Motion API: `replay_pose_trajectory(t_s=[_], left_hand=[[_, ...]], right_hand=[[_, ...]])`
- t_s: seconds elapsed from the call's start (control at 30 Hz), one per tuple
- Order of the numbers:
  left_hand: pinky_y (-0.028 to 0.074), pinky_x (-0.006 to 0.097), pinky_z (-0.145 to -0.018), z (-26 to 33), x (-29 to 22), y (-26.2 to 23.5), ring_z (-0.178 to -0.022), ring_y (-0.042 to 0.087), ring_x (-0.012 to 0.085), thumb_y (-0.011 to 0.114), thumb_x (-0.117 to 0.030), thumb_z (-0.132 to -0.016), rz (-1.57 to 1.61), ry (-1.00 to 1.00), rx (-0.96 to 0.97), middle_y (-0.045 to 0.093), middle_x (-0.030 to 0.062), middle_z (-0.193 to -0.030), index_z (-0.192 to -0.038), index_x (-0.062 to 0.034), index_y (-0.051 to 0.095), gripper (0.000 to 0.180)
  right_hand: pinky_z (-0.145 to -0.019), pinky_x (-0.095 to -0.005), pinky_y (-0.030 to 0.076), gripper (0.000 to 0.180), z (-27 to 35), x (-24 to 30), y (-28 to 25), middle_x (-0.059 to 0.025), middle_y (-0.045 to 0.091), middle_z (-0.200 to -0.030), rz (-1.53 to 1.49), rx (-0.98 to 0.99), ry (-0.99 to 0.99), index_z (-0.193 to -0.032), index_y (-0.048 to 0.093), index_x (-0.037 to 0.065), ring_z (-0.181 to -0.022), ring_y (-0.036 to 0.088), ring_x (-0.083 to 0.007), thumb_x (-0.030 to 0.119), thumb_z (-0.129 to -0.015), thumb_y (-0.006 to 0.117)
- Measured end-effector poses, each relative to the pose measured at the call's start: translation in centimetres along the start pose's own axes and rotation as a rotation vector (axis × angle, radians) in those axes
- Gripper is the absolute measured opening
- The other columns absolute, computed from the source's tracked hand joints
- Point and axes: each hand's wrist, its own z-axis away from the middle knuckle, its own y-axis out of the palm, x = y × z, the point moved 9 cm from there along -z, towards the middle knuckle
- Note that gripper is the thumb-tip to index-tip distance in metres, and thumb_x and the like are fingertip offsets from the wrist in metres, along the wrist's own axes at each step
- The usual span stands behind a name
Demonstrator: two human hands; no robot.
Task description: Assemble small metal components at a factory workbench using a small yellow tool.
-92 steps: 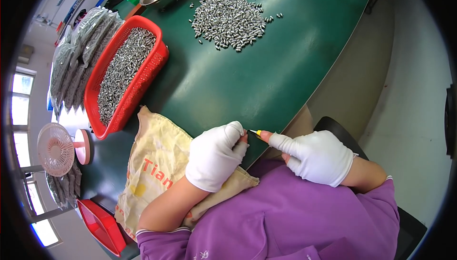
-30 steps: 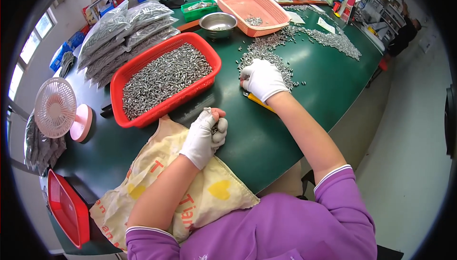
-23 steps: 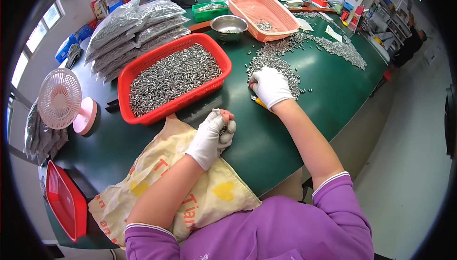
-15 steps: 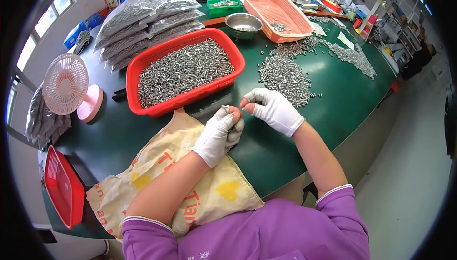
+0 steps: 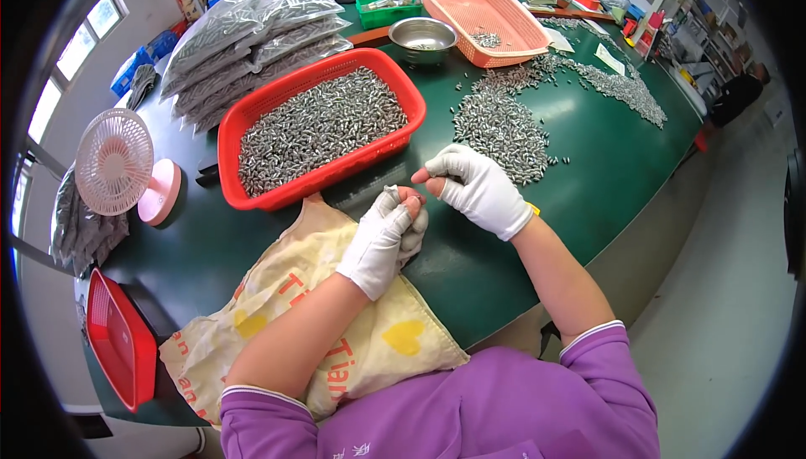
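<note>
My left hand [image 5: 384, 239], in a white glove with bare fingertips, is curled closed above a cream printed cloth [image 5: 273, 312]. Whatever lies in its fingers is too small or too hidden to name. Just to its right, my right hand [image 5: 480, 190] wears a similar glove. Its thumb and forefinger are pinched together near the left fingertips, and anything between them cannot be made out. Beyond my hands, a loose pile of small silvery metal pieces [image 5: 501, 136] lies on the green table [image 5: 537, 232]. A red basket [image 5: 340, 175] full of similar pieces stands beyond my left hand.
Stacked bags of metal pieces [image 5: 243, 47] rise at the far left, with a pink fan [image 5: 116, 161] before them. A steel bowl [image 5: 422, 39], a green tray [image 5: 388, 12] and a peach basket [image 5: 483, 18] stand farther back. An upright red tray [image 5: 122, 341] sits at the left edge.
My right hand has shifted slightly left and its fingertips sit a little closer to my left hand. The whole view has moved slightly. Both hands stay closed.
</note>
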Motion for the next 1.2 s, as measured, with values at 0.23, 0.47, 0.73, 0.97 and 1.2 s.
replay_pose_trajectory(t_s=[0.23, 0.47, 0.73, 0.97, 1.2], left_hand=[[0.024, 0.020, -0.045, -0.2, -0.1, -0.4, -0.049, 0.032, 0.0053, 0.056, -0.029, -0.098, 0.049, 0.040, -0.037, 0.050, -0.0037, -0.073, -0.102, -0.0150, 0.052, 0.015], [0.024, 0.020, -0.044, -0.1, -0.2, -0.4, -0.049, 0.032, 0.0052, 0.056, -0.032, -0.097, 0.059, 0.048, -0.028, 0.050, -0.0040, -0.073, -0.100, -0.0161, 0.052, 0.016], [0.024, 0.020, -0.045, -0.2, 0.2, -0.4, -0.051, 0.033, 0.0052, 0.058, -0.031, -0.096, 0.065, 0.041, -0.046, 0.050, -0.0040, -0.074, -0.100, -0.0156, 0.052, 0.017], [0.025, 0.019, -0.045, -0.3, -0.6, -0.2, -0.053, 0.035, 0.0050, 0.059, -0.021, -0.095, 0.001, 0.121, -0.005, 0.046, -0.0030, -0.072, -0.102, -0.0129, 0.049, 0.014], [0.025, 0.019, -0.047, 0.4, -0.4, 0.6, -0.055, 0.032, 0.0024, 0.053, -0.025, -0.098, -0.379, 0.139, -0.071, 0.038, -0.0063, -0.067, -0.098, -0.0087, 0.052, 0.016]], right_hand=[[-0.068, -0.0354, 0.050, 0.014, 0.7, 4.0, -0.7, -0.0077, 0.062, -0.081, 0.267, -0.140, -0.426, -0.085, 0.068, 0.009, -0.075, 0.061, -0.0272, 0.006, -0.073, 0.073], [-0.068, -0.0375, 0.049, 0.014, 0.7, 4.0, -0.1, -0.0079, 0.062, -0.080, 0.326, -0.114, -0.454, -0.085, 0.067, 0.009, -0.076, 0.061, -0.0286, 0.007, -0.073, 0.073], [-0.067, -0.0342, 0.050, 0.016, 1.1, 4.3, -0.5, -0.0067, 0.062, -0.079, 0.354, -0.136, -0.468, -0.086, 0.070, 0.009, -0.074, 0.062, -0.0252, 0.005, -0.072, 0.076], [-0.071, -0.0381, 0.051, 0.008, 1.8, 3.3, -5.6, -0.0073, 0.063, -0.080, 0.755, -0.482, -0.186, -0.082, 0.070, 0.013, -0.078, 0.063, -0.0268, 0.019, -0.077, 0.070], [-0.075, -0.0384, 0.051, 0.022, 6.5, -0.6, -6.5, -0.0072, 0.063, -0.084, 1.067, -0.314, 0.240, -0.085, 0.070, 0.014, -0.084, 0.062, -0.0256, 0.032, -0.074, 0.073]])
